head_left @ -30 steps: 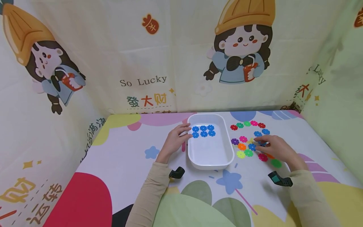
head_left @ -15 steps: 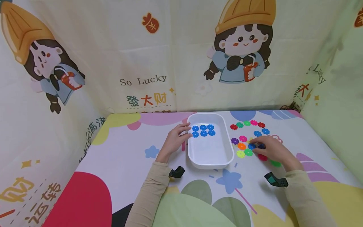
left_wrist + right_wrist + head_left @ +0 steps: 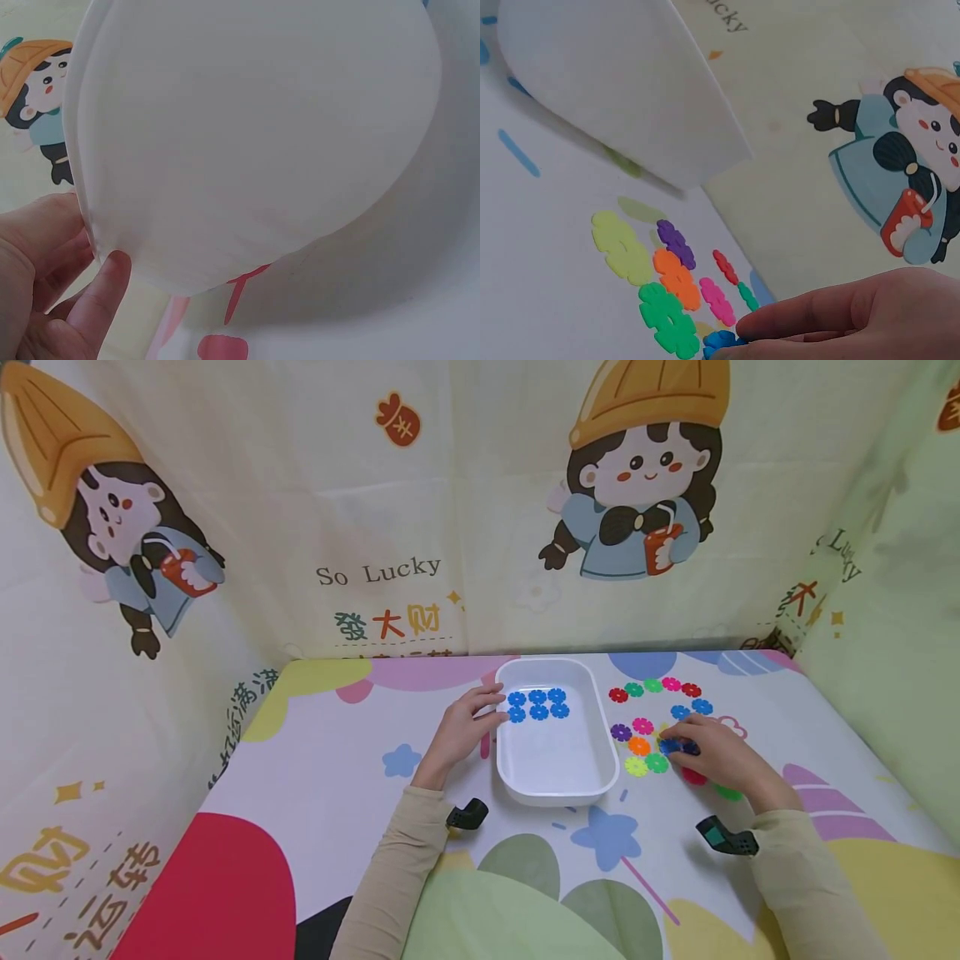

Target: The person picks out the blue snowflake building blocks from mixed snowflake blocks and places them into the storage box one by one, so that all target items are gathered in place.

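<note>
1. Pinching a blue disc [image 3: 670, 746] against the mat [image 3: 322, 752], the right hand [image 3: 716, 752] lies right of centre in the head view, fingertips curled down on the piece.
2. Left hand [image 3: 461, 731] rests with relaxed fingers against the left wall of the white tray [image 3: 558, 785]; the left wrist view shows the fingers [image 3: 101, 289] touching the tray's outside.
3. Six blue discs [image 3: 537, 704] lie in two rows at the tray's far end.
4. Loose discs [image 3: 654, 687] of red, green and pink arc right of the tray; orange [image 3: 639, 746], purple [image 3: 621, 732] and yellow-green [image 3: 636, 767] ones lie just left of the right hand.
</note>
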`<state>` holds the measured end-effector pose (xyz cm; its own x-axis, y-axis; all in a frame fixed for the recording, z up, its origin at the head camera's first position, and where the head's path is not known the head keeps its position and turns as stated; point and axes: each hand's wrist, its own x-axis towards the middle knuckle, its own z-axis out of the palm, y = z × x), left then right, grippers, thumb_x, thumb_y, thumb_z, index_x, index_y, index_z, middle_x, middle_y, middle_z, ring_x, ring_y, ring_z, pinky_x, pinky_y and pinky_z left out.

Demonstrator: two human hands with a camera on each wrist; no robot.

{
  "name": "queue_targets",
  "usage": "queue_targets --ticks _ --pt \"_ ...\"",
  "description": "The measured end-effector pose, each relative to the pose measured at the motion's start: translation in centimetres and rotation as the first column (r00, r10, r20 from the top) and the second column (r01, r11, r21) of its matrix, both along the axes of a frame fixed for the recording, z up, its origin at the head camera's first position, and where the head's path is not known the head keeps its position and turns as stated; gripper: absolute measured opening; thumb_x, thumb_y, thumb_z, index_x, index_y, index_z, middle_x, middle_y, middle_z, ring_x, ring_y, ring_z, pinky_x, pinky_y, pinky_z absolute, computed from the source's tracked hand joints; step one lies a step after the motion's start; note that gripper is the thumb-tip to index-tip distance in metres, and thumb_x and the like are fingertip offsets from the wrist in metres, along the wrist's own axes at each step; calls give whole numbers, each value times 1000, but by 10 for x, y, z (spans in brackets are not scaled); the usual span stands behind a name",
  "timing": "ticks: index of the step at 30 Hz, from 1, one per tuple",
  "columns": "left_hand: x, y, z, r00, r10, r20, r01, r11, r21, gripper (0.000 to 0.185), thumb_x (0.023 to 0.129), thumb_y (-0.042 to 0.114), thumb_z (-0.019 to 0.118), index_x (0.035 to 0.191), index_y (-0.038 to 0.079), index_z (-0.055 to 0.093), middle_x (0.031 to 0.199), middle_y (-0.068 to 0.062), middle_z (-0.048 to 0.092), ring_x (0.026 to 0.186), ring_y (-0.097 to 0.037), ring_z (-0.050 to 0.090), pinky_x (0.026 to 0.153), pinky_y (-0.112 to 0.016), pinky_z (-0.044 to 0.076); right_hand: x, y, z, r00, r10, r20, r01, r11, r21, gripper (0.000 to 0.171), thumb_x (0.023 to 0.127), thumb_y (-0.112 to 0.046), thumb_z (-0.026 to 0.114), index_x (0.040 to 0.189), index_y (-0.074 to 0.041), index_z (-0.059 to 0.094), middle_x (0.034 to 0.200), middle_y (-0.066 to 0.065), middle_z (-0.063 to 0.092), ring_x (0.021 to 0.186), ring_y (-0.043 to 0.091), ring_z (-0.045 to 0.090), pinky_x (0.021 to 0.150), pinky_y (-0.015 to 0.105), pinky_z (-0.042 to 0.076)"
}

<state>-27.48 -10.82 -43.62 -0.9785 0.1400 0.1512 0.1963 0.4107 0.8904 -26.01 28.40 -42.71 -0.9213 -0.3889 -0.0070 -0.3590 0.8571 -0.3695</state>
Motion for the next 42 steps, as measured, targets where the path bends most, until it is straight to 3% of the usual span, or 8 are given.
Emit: queue_targets --ticks 15,22,29,34,42 --pt "1 -2 -1 1000 -11 -4 11 1000 -7 37 92 22 69 126 7 66 143 7 51 134 -18 45 101 -34 48 1 0 3 999 31 -8 -31 999 21 41 80 -15 80 118 -2 68 120 25 59 115 49 50 84 57 54" --pt "1 -1 0 999 -37 -33 37 999 -1 38 92 19 69 126 2 65 143 4 51 134 -18 45 103 -35 46 3 -2 9 999 -35 -15 36 997 63 48 84 -24 78 124 0 65 124 30 54 113 50 49 83 61 53" --pt "1 -1 0 999 -38 -21 38 999 -1 39 92 21 69 127 3 64 144 4 51 131 -19 49 101 -33 47 7 -12 18 998 -44 -49 45 999 18 49 83 -27 79 122 0 66 114 25 57 99 38 57 70 44 60" --pt "1 -2 0 999 -31 -19 31 999 -6 38 92 21 70 126 4 65 143 5 51 130 -18 49 101 -32 47 11 -21 26 992 -20 -122 20 1000 6 43 82 -22 80 117 -1 68 103 16 59 87 27 57 70 42 57" --pt "1 -2 1 999 -30 -23 30 1000 -10 38 92 21 69 127 4 65 144 6 51 135 -19 44 102 -35 46 15 -38 43 989 11 -144 -12 1000 -5 39 83 -17 79 116 1 68 109 20 60 89 29 59 68 39 60"
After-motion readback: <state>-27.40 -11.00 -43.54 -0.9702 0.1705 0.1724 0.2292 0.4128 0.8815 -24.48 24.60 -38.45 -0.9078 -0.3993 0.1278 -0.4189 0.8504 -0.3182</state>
